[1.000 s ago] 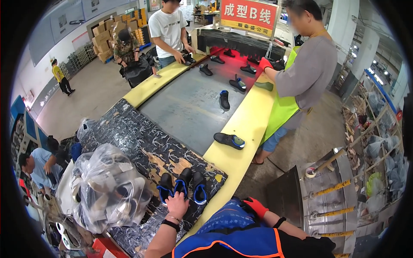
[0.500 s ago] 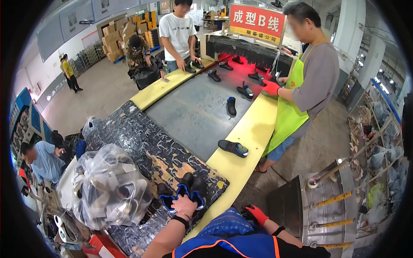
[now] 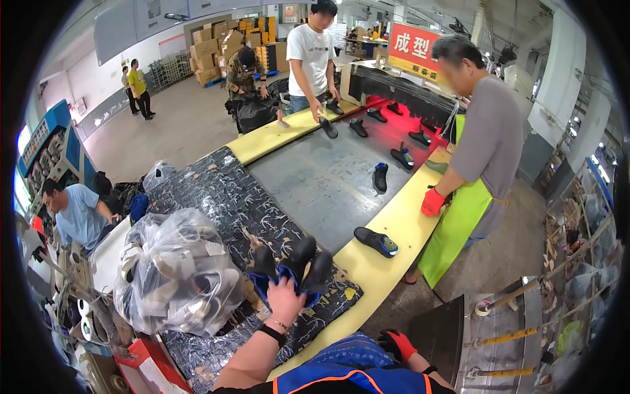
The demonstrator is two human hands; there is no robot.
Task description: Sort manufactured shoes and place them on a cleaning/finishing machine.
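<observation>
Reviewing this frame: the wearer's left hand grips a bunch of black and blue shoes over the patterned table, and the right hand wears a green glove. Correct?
Not quite. The head view shows the right hand in a red glove, not green. The rest holds: the left hand grips the black and blue shoes over the patterned table.

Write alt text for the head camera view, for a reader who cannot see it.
The person's left hand grips a bunch of black shoes with blue lining over a dark patterned table beside a clear bag of shoe parts. Their right hand, in a red and black glove, hangs low and empty. Beyond, single shoes lie on a grey conveyor where other workers stand.
</observation>
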